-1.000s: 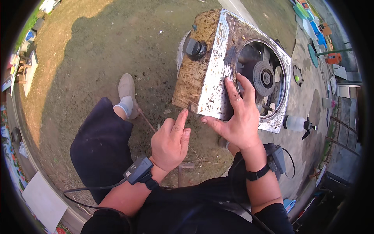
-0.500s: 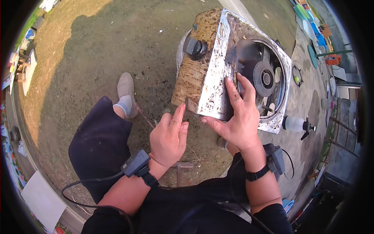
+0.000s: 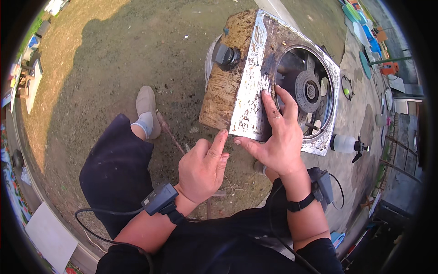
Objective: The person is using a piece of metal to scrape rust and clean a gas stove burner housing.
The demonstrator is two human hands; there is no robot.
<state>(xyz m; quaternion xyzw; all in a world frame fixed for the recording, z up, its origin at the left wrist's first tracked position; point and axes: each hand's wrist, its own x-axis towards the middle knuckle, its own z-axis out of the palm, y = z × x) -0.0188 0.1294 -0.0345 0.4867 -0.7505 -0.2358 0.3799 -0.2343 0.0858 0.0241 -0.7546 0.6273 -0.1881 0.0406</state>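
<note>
A grimy single-burner gas stove (image 3: 251, 105) stands tilted in front of me, its round burner (image 3: 308, 91) facing right. A black knob (image 3: 226, 55) sticks out of its brown-stained side panel. My right hand (image 3: 283, 132) grips the stove's near edge, the thumb at the lower corner and the fingers spread over the dirty top. My left hand (image 3: 200, 169) is closed, its index finger stretched along to that same corner. The flat scraper in it is hidden behind the fingers now; its blade shows only in the earlier frame.
A white spray bottle (image 3: 345, 144) with a black head lies right of the stove on the concrete. Dark flakes dot the ground. My shoe (image 3: 146, 100) rests at left, a thin stick (image 3: 171, 132) beside it. Each wrist carries a strapped, cabled device (image 3: 159, 198).
My left hand has moved slightly down and right, and the blade at its fingertips has gone out of sight. The stove has shifted a little left, my right hand with it.
</note>
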